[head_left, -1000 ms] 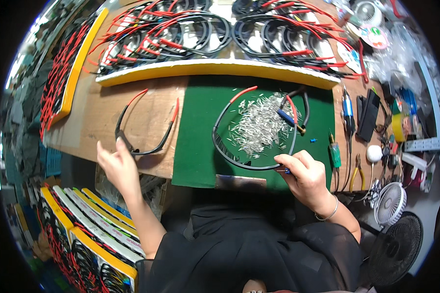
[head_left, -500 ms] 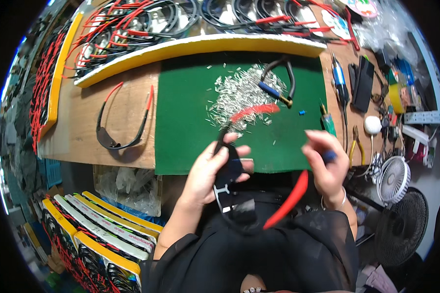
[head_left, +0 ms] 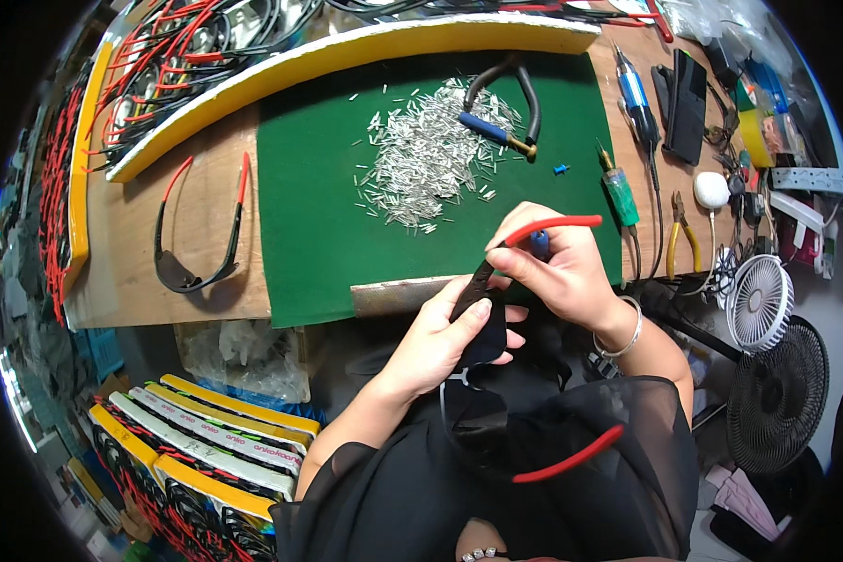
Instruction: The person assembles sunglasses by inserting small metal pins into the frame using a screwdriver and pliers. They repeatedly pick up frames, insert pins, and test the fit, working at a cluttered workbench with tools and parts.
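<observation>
Head view has the glasses (head_left: 486, 343) in both grips, just this side of the surface (head_left: 112, 281), close to the person's body. The left grip (head_left: 433, 347) is closed around the lens part, thumb on top; the right grip (head_left: 571, 272) is narrow, thumb and forefinger pinching one arm near where its red tip (head_left: 562, 224) begins, that tip pointing rightward over the right grip. The other red tip (head_left: 569, 457) lies below the right grip, toward the person's lap. A small blue piece (head_left: 539, 244) sits among the right grip's fingers. The step in hand looks like close work on the pinched arm, perhaps at its joint; the next move seems to call for a steady left grip and light, exact handling from the right. Beyond both grips, loose metal bits (head_left: 420, 173) lie heaped on a green mat (head_left: 318, 225); a second pair (head_left: 176, 270) rests left of the left grip. Fingers cover much of the pinched arm, the lower frame merges with dark clothing, and whether the blue piece is a tool cannot be told.
</observation>
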`<action>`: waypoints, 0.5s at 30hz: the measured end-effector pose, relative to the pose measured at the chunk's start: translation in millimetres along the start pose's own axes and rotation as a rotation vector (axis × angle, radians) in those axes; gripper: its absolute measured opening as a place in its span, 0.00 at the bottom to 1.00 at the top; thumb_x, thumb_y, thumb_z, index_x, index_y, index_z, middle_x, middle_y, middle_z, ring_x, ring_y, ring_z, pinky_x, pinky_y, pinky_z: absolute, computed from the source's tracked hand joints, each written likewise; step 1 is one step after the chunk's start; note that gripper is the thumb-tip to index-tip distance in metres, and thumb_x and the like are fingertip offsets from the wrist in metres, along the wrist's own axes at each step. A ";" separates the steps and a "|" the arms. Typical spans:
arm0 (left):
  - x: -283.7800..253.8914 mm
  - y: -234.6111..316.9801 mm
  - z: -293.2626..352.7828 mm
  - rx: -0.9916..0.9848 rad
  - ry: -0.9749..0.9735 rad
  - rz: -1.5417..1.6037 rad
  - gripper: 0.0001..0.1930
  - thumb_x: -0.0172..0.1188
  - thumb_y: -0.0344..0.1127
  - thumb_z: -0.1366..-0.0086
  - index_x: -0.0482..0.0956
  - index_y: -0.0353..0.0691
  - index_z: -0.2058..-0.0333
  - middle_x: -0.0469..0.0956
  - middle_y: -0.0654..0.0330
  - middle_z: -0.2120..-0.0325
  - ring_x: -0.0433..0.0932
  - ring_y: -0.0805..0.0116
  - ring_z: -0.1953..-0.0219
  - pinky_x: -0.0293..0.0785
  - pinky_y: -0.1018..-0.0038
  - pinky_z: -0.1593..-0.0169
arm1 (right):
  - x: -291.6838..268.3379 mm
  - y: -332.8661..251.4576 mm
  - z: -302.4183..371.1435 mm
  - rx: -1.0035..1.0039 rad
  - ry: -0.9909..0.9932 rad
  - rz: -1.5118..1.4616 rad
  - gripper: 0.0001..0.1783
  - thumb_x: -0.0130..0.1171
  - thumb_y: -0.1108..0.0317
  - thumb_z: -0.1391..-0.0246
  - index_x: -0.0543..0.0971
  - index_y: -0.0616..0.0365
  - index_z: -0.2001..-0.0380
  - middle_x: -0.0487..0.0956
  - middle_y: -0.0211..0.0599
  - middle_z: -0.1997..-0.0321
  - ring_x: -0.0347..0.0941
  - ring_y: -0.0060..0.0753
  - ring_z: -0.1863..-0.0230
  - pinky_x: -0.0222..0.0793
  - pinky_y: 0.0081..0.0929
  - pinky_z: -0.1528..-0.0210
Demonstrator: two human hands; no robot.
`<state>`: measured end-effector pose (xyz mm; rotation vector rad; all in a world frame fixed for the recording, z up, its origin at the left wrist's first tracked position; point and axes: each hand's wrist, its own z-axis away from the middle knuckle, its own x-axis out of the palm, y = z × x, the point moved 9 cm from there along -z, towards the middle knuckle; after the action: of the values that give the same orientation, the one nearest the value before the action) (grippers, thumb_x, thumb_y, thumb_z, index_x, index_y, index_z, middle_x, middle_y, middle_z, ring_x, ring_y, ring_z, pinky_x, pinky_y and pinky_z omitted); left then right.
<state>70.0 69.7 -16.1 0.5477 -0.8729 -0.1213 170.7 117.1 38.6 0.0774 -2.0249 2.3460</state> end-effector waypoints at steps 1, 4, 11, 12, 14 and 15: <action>1.8 1.4 0.1 -0.008 -0.010 -0.005 0.17 0.45 0.37 0.35 0.60 0.37 0.49 0.72 0.50 0.62 0.77 0.64 0.65 0.77 0.71 0.64 | -0.8 0.4 0.7 -0.002 -0.012 0.025 0.09 0.60 0.69 0.53 0.74 0.64 0.72 0.74 0.30 0.74 0.70 0.16 0.74 0.66 0.13 0.73; 1.7 -1.2 -2.7 -0.035 -0.043 0.026 0.18 0.45 0.37 0.36 0.59 0.37 0.49 0.72 0.49 0.62 0.77 0.63 0.65 0.77 0.71 0.64 | 2.3 0.2 -0.6 -0.005 -0.089 0.133 0.10 0.61 0.69 0.54 0.74 0.63 0.70 0.74 0.30 0.73 0.70 0.17 0.73 0.66 0.15 0.70; 4.5 -13.1 -2.0 -0.094 -0.141 0.249 0.23 0.49 0.37 0.38 0.56 0.36 0.47 0.67 0.53 0.54 0.73 0.61 0.55 0.77 0.70 0.61 | -3.3 -6.5 -0.2 -0.116 -0.076 0.323 0.07 0.61 0.73 0.57 0.75 0.63 0.73 0.75 0.35 0.75 0.72 0.22 0.74 0.67 0.18 0.72; 1.6 -18.0 2.5 -0.123 -0.111 0.214 0.23 0.48 0.38 0.37 0.55 0.37 0.47 0.66 0.53 0.53 0.73 0.61 0.56 0.77 0.71 0.61 | -14.3 -29.0 1.7 -0.237 0.029 0.418 0.07 0.61 0.74 0.59 0.75 0.63 0.74 0.75 0.35 0.75 0.72 0.23 0.73 0.67 0.19 0.73; -4.0 -28.7 13.4 -0.227 -0.081 0.147 0.23 0.47 0.39 0.36 0.54 0.37 0.47 0.66 0.51 0.53 0.74 0.63 0.57 0.77 0.71 0.61 | -12.6 -77.1 7.7 -0.572 0.103 0.660 0.12 0.60 0.79 0.69 0.76 0.62 0.74 0.75 0.34 0.76 0.73 0.32 0.74 0.69 0.23 0.73; -3.6 -27.9 14.7 -0.171 -0.079 0.126 0.22 0.45 0.39 0.35 0.54 0.38 0.47 0.66 0.50 0.53 0.75 0.63 0.58 0.77 0.71 0.62 | -4.0 -89.7 11.1 -0.677 0.081 0.722 0.13 0.60 0.78 0.72 0.75 0.61 0.74 0.75 0.34 0.76 0.73 0.32 0.75 0.69 0.23 0.73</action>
<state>59.9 40.9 -25.1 0.3290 -0.9613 -0.1026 180.6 119.2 128.4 -0.8768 -3.0190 1.6829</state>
